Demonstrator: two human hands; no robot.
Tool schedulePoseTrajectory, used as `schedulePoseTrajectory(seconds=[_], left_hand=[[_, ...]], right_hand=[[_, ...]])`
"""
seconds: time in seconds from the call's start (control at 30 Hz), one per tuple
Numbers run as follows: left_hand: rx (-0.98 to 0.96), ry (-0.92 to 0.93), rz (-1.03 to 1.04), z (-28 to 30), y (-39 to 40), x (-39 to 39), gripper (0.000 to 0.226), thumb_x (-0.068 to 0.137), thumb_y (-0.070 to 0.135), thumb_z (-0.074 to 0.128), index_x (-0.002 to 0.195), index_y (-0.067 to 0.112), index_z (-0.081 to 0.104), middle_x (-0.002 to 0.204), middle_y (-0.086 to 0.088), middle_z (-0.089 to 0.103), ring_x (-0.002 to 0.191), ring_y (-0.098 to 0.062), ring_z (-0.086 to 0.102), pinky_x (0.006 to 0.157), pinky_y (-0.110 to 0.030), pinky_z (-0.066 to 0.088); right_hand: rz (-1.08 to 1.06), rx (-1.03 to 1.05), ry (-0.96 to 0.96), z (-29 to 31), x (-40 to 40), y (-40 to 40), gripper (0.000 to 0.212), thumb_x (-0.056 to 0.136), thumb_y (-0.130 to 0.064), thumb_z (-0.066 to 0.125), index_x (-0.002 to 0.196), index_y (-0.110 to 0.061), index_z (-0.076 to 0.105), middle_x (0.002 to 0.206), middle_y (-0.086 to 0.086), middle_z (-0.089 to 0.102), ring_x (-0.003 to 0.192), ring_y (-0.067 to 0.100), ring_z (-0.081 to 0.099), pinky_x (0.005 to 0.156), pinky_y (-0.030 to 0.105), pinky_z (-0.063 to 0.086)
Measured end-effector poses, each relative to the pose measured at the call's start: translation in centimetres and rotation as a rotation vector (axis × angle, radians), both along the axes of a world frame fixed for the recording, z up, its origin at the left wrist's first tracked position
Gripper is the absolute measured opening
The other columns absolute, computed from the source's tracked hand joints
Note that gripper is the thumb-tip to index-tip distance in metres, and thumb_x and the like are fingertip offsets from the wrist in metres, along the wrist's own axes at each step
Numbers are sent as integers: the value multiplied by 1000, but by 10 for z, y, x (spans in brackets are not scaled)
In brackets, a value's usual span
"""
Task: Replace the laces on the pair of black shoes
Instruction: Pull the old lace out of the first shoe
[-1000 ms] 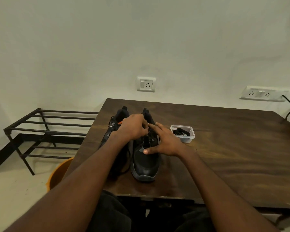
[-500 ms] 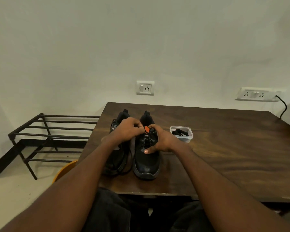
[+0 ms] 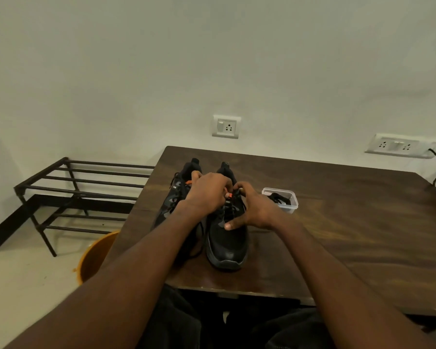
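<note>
Two black shoes stand side by side near the front left of the wooden table (image 3: 337, 235), toes toward me. My left hand (image 3: 208, 191) is curled over the top of the right shoe (image 3: 227, 245), its fingertips pinching the lace by an orange tab. My right hand (image 3: 252, 210) meets it from the right, fingers curled on the same lace, thumb resting on the shoe's tongue. The left shoe (image 3: 173, 200) is partly hidden behind my left wrist. A small clear plastic container (image 3: 281, 199) holding black laces sits just right of my right hand.
A dark metal shoe rack (image 3: 86, 190) stands on the floor to the left of the table. An orange bucket (image 3: 96, 255) sits below the table's left front corner. Wall sockets (image 3: 225, 126) are behind the table, one at the right with a black cable.
My right hand, flat with fingers spread a second ago, has curled in toward the left hand at the top of the right shoe. The view has tilted slightly.
</note>
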State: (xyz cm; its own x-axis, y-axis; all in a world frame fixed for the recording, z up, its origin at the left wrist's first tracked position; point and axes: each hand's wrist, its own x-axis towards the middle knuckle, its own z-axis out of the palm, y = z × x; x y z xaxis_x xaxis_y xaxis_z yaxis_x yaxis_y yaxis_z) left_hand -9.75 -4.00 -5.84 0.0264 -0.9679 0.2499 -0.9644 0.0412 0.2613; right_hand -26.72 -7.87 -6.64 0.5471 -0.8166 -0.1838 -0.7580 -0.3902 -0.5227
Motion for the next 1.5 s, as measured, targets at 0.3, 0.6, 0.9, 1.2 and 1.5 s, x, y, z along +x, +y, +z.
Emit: schedulePoseTrajectory(seconds=[0.3,0.6,0.9,1.2,1.5], left_hand=[[70,707,162,6,-6,5,19,102,17,60,89,16,74,83,0,74,78,-8,66,87,-38,50],[28,207,-36,-1,0,3,10,93,15,72,98,23,75,93,10,65,81,-5,61,76,-24,50],[-192,1260,54,14,-4,-5,20,108,9,46,96,4,61,89,-12,70,68,-13,70,53,-18,50],[8,113,-95,-6,-12,10,11,89,19,77,100,19,78,97,7,47,94,-12,49,84,-26,41],[-240,1334,320,13,-9,7,15,107,13,49,96,15,57,95,-9,76,84,-21,75,71,-32,56]], right_hand=[[-27,8,40,2,4,-9,116,55,-48,100,146,-41,28,149,5,53,130,31,56,102,47,50],[-17,4,29,3,4,-6,113,55,-50,99,144,-41,29,145,2,57,129,29,57,102,50,52],[-39,2,33,3,1,-6,118,50,-55,99,144,-42,29,143,2,58,126,29,58,101,48,52],[-29,1,42,5,4,-4,114,56,-49,99,145,-40,28,146,2,56,127,29,57,102,51,52],[-50,57,-10,4,-1,-7,109,58,-45,99,143,-39,30,147,4,54,129,31,56,105,49,50]])
